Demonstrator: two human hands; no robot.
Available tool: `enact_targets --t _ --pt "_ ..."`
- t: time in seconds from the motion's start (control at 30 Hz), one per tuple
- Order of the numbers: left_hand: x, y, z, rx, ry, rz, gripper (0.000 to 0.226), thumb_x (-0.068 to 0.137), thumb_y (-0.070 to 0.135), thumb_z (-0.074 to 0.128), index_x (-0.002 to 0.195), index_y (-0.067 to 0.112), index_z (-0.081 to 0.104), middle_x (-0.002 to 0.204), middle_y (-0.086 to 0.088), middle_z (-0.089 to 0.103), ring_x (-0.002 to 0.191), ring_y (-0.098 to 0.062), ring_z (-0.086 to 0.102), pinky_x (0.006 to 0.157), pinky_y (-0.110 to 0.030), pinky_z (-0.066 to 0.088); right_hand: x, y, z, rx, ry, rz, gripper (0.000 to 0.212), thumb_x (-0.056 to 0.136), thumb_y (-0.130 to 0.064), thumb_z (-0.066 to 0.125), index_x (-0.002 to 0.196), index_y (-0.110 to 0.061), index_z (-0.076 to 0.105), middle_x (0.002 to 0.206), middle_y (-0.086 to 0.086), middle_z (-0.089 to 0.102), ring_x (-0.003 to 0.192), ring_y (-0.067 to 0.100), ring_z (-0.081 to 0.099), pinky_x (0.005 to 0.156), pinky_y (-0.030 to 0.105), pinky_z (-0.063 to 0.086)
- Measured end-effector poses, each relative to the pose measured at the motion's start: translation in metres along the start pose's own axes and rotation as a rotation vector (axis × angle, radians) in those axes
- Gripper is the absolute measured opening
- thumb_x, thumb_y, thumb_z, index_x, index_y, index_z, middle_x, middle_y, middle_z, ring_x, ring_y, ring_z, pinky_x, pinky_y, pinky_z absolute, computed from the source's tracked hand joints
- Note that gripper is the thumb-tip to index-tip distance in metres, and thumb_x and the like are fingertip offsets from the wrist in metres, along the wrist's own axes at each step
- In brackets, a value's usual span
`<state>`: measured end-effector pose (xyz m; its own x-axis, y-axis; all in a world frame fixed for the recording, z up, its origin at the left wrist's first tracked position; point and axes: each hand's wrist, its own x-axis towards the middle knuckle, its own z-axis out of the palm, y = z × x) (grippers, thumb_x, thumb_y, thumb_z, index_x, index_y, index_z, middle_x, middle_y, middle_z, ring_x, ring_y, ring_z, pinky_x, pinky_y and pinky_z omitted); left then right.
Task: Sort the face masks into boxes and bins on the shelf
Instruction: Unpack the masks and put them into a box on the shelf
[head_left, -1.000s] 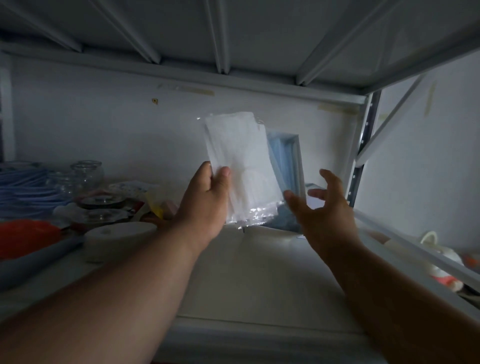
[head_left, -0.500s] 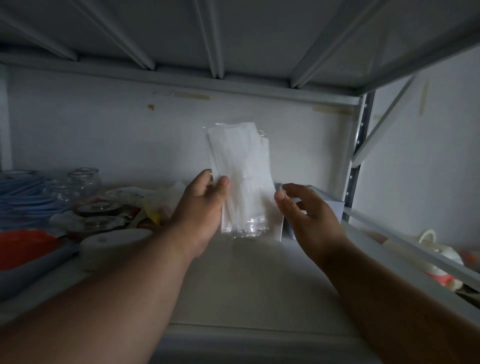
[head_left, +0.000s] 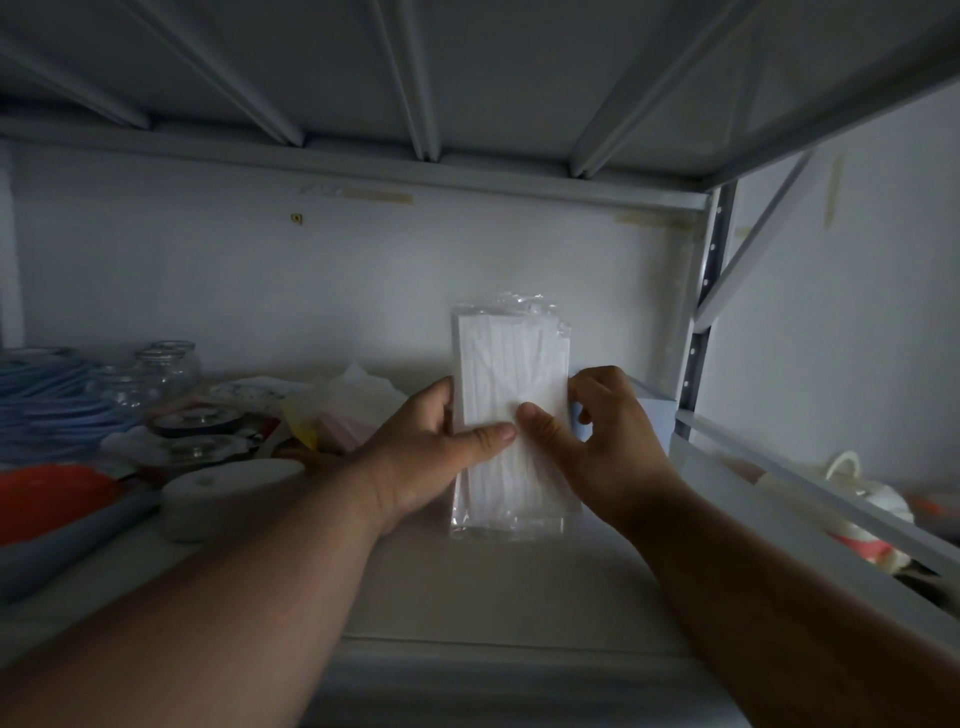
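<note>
White metal shelf (head_left: 498, 587), seen from the front; bare board at centre, clutter toward its left end, upright post at its right end. Left end of shelf: stack of blue face masks (head_left: 47, 400), an orange item in a grey tray (head_left: 49, 496), glass jars (head_left: 166, 364), a white roll (head_left: 228, 480), crumpled pale wrappings (head_left: 348, 400). Right end of shelf, behind the hands: corner of a pale blue box (head_left: 657, 410), mostly hidden, contents not visible. Above centre of shelf: packet of white masks (head_left: 511, 415) in clear film, held upright and clear of the board. Left hand (head_left: 431, 457) closed on the packet's left edge, thumb pressed flat across the front, fingers wrapped behind. Right hand (head_left: 613, 447) pinching the right edge, thumb on the front beside the left thumb, fingers curled behind. Task judged under way: blue masks apparently already gathered at the left end, this packet not yet placed; remaining count of loose masks not determinable. Likely destination the box at the right end, though unconfirmed.
</note>
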<state>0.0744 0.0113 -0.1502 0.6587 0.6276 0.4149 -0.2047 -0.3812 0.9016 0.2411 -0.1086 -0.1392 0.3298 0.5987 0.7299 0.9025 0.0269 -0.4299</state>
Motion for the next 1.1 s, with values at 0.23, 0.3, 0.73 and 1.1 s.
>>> enact_targets --t 0.23,0.3,0.73,1.1 --pt "-0.027 0.026 0.011 0.251 -0.004 0.041 0.045 0.088 0.052 0.07 0.13 0.037 0.064 0.116 0.01 0.079 0.11 -0.013 0.075 0.101 -0.05 0.059 -0.024 -0.026 -0.007 0.235 -0.088 0.165 0.04 0.102 -0.038 0.071 0.134 -0.021 0.054 0.115 0.0 0.072 0.106 0.021 0.072 0.093 0.047 0.061" --pt "-0.045 0.039 0.013 0.288 0.03 0.0 0.042 0.085 0.048 0.065 0.125 0.035 0.064 0.109 0.008 0.078 0.104 -0.013 0.074 0.1 -0.05 0.059 -0.041 -0.035 -0.017 0.352 -0.141 0.258 0.031 0.103 -0.035 0.069 0.132 -0.03 0.059 0.11 -0.002 0.077 0.1 0.019 0.077 0.091 0.053 0.064" --pt "-0.218 0.023 0.019 0.396 0.121 0.107 0.014 0.102 0.04 0.069 0.109 0.029 0.066 0.095 0.005 0.078 0.086 -0.013 0.077 0.074 -0.049 0.064 -0.185 -0.086 -0.054 0.567 -0.312 0.365 0.027 0.097 -0.033 0.075 0.123 -0.03 0.068 0.109 -0.011 0.081 0.095 0.009 0.081 0.077 0.032 0.067" --pt "-0.248 -0.137 0.017 0.509 0.074 -0.182 0.043 0.091 0.064 0.06 0.115 0.029 0.068 0.098 0.01 0.078 0.094 -0.008 0.074 0.085 -0.044 0.062 -0.263 -0.008 0.05 0.343 -0.411 0.573 0.007 0.095 -0.029 0.083 0.099 -0.024 0.08 0.088 -0.01 0.082 0.079 0.009 0.079 0.08 0.042 0.067"
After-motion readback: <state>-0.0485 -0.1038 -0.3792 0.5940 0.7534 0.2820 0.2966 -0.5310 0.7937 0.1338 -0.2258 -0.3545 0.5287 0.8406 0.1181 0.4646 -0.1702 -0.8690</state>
